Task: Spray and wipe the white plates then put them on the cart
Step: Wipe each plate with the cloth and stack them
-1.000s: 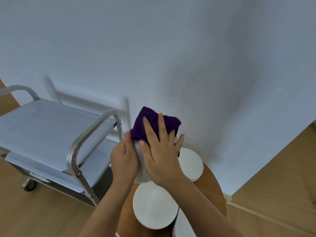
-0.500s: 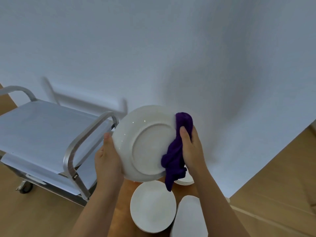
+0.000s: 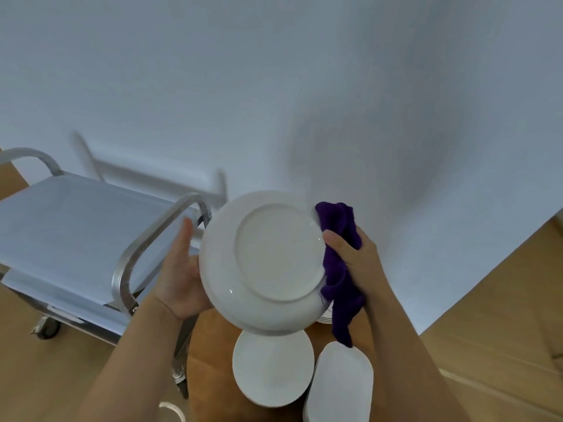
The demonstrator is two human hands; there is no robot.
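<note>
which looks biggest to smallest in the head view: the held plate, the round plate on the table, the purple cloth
1. Held plate, though it is nearest the camera
2. Round plate on the table
3. Purple cloth, partly hidden by the right hand

Cart top shelf at frame left lies bare; its handle rail borders the near side.
</note>
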